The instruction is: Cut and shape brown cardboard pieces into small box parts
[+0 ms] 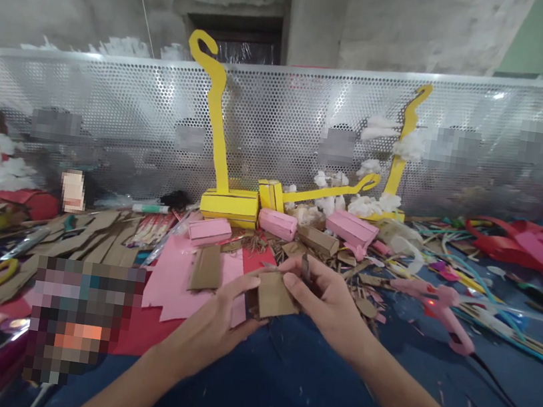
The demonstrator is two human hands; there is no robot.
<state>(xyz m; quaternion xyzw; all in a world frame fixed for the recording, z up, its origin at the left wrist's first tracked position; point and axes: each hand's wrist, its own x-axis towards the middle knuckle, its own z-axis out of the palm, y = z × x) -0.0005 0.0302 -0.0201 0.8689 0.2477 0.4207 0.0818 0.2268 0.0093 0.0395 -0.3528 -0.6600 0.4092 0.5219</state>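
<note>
A small brown cardboard piece [277,296] is held in front of me, over the blue tabletop. My left hand [237,306] grips its left side, with the thumb near the upper edge and fingers underneath. My right hand [322,291] is closed at its upper right corner, the thumb pressed on the cardboard. A narrow dark object [305,270] shows between the right fingers; its kind is unclear. Just left of the hands, another cardboard piece [206,267] lies on pink paper [166,283]. Pink-wrapped blocks [277,224] sit beyond the hands.
A pink glue gun [439,304] with a lit red light lies on the right, its cord trailing forward. Yellow hooked paper shapes on box bases [229,205] stand before a perforated metal panel [277,123]. Cardboard strips [89,238] crowd the left; red paper [540,234] lies far right.
</note>
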